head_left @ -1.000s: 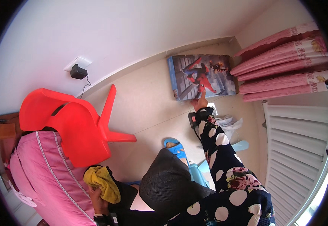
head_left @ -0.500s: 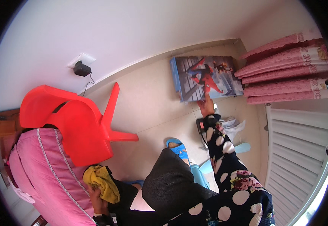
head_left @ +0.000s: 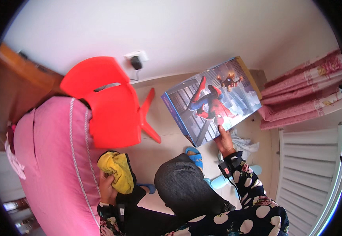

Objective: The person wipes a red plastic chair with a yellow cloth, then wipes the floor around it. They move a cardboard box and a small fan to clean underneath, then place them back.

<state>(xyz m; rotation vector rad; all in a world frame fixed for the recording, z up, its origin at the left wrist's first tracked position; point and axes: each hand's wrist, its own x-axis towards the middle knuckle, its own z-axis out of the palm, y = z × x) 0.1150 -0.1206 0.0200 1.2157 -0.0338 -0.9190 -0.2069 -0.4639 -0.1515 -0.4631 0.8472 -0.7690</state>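
My right hand (head_left: 225, 144) grips the near edge of a flat box (head_left: 214, 102) printed with a red-and-blue costumed figure. Tilted and lifted off the floor, the box hangs in front of the wall; the fingers beneath it are hidden. At lower left, my left hand (head_left: 107, 188) is closed on a yellow cloth (head_left: 120, 172) with a dark edge, close beside the pink cover. A red plastic chair (head_left: 114, 106) stands just beyond the cloth.
A pink padded cover (head_left: 53, 157) fills the left side. On the wall, a black adapter (head_left: 136, 62) is plugged in. Pink curtains (head_left: 296, 94) hang at right above a white radiator (head_left: 310, 173). A whitish plastic bag (head_left: 243, 143) lies on the floor.
My right hand has taken hold of the box and raised it from the floor, tilting it. The view has shifted left. The left hand still holds the yellow cloth.
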